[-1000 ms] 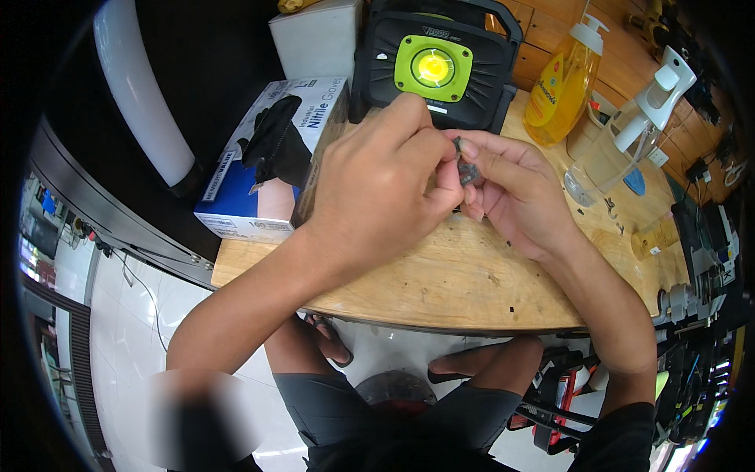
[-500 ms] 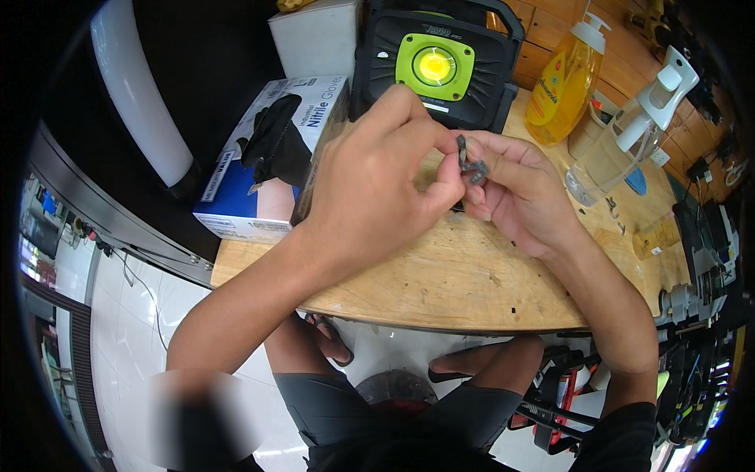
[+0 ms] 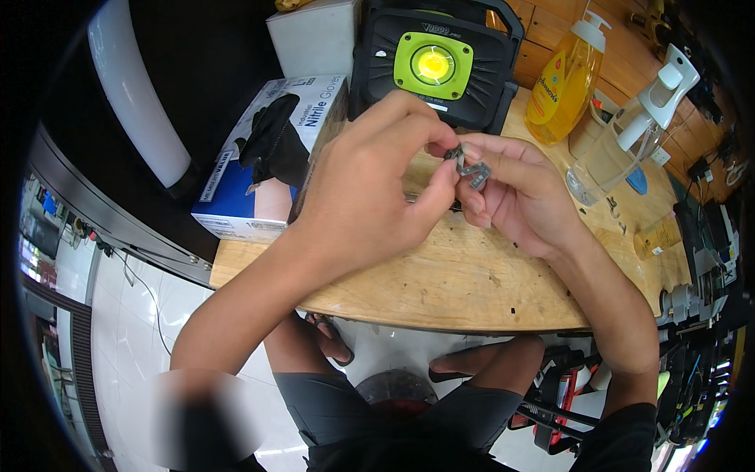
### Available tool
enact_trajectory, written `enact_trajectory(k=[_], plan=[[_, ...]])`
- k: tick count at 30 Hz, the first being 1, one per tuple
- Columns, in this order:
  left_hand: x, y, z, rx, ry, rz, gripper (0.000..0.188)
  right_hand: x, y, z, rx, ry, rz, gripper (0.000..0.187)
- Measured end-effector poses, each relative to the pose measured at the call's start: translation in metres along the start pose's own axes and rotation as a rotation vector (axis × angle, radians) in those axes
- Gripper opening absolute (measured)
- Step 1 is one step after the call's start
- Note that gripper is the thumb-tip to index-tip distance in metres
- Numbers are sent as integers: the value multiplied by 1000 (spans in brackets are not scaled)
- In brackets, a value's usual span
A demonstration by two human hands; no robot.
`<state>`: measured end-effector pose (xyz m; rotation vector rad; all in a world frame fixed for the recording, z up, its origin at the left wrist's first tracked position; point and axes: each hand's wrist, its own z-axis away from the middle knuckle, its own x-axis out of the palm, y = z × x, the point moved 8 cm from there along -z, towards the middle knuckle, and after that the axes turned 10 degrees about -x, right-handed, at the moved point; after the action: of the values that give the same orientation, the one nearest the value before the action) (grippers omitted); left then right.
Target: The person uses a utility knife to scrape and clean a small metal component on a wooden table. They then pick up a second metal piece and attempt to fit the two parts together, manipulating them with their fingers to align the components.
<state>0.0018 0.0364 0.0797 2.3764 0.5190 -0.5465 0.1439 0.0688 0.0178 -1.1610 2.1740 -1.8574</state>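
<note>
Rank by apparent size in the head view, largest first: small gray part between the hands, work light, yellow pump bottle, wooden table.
1. Wooden table
2. Work light
3. Yellow pump bottle
4. Small gray part

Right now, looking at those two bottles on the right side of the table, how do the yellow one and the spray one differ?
The yellow bottle is golden-yellow, while the spray bottle has a see-through, colourless body. The yellow bottle has a pump top; the spray bottle has a trigger head. The spray bottle sits farther right than the yellow bottle. Both have white tops and stand on the wooden table.
</note>
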Motion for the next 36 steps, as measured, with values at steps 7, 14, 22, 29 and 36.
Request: enact_trajectory(k=[7,14,22,29,36], plan=[[0,5,2,41,-79,-67,24,-5,7,2,44,35,1,27],[0,1,2,22,-69,-83,25,-3,6,2,43,50,5,25],[-1,-1,3,34,-17,-112,17,-1,9,3,57,57,1,25],[-1,-1,2,46,-4,-104,15,1,3,4,61,66,-45,25],[-2,5,3,99,-9,-119,16,-2,4,3,70,64,-26,25]])
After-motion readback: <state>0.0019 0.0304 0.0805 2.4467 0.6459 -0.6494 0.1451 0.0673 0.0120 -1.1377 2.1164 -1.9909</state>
